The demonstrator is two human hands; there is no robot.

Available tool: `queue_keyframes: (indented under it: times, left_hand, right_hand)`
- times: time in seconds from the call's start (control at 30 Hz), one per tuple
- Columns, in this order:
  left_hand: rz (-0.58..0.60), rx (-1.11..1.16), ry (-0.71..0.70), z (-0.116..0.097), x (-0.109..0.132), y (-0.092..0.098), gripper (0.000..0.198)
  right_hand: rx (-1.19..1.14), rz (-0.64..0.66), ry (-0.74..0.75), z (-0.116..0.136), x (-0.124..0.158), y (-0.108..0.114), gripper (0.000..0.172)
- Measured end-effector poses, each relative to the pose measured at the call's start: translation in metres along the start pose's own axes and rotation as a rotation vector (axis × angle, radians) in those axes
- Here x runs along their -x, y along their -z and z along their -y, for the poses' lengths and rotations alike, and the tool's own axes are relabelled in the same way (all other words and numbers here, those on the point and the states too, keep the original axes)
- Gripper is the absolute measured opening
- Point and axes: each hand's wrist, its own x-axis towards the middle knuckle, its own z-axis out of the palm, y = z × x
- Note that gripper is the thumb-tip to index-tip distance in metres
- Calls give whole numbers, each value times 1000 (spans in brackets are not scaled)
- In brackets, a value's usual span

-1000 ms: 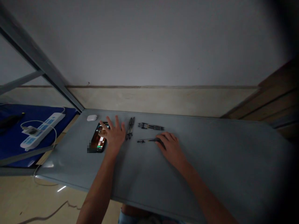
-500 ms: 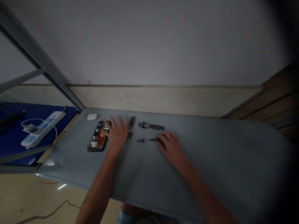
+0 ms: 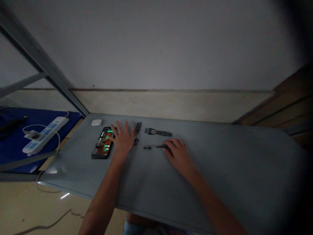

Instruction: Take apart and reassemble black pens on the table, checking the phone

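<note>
My left hand (image 3: 123,141) is open, palm down, its fingers spread at the right edge of a lit phone (image 3: 105,146). Just right of that hand lies a small group of dark pens (image 3: 138,130), slanted away from me, near my index finger and thumb. My right hand (image 3: 179,156) is closed over the right end of a single slim dark pen (image 3: 155,146), which lies across the table pointing left. Its fingers cover that end of the pen. Above it, more dark pens (image 3: 158,132) rest side by side.
The grey table (image 3: 232,173) meets a wall (image 3: 171,104) at its back edge. A white earbud case (image 3: 96,122) sits at the back left. Beyond a metal frame bar (image 3: 63,88), a white power strip (image 3: 45,135) with a cable lies on a blue surface (image 3: 14,147).
The picture on the phone's screen has changed. My left hand has shifted very slightly to the right. My right hand and the pens stay in place.
</note>
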Motion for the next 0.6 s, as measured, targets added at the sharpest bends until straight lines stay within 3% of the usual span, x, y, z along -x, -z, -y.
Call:
queue_keyframes:
  times: [0.17, 0.27, 0.4, 0.53, 0.6]
  left_hand:
    - [-66, -30, 178, 13, -5, 6, 60]
    - [-72, -9, 154, 14, -10, 10, 59]
    - [-21, 137, -131, -5, -7, 15, 53]
    - [47, 294, -639, -28, 9, 19, 44]
    - [125, 338, -826, -37, 17, 19, 40]
  right_hand:
    - [9, -16, 8, -1, 0, -1, 23]
    - [11, -10, 10, -1, 0, 0, 23]
    - [2, 7, 4, 0, -1, 0, 21]
    - [-59, 11, 14, -2, -4, 1, 18]
    - [-118, 10, 22, -4, -5, 2, 19]
